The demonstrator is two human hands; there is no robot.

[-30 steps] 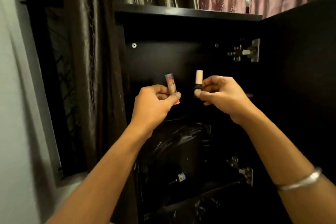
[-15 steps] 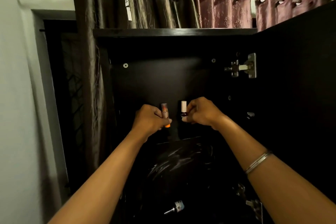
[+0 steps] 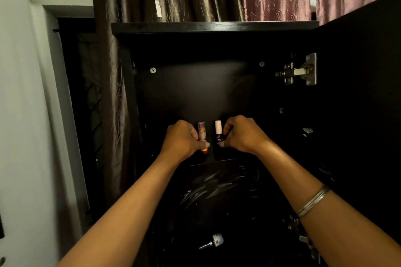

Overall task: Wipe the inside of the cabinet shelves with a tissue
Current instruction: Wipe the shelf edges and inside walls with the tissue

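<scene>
- Both hands have sunk toward the shelf [image 3: 219, 161] — left hand [image 3: 182, 140] grips an orange-capped tube [image 3: 201, 134], right hand [image 3: 243, 134] pinches a white-capped bottle [image 3: 218, 135].
- Tubes between the hands look light, slick — hold mid-barrel; no tissue visible.

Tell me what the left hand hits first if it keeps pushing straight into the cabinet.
Probably the dark back panel. The left hand, gripping an orange-tipped tube, has nothing visible beyond it, though depth is unclear.
</scene>
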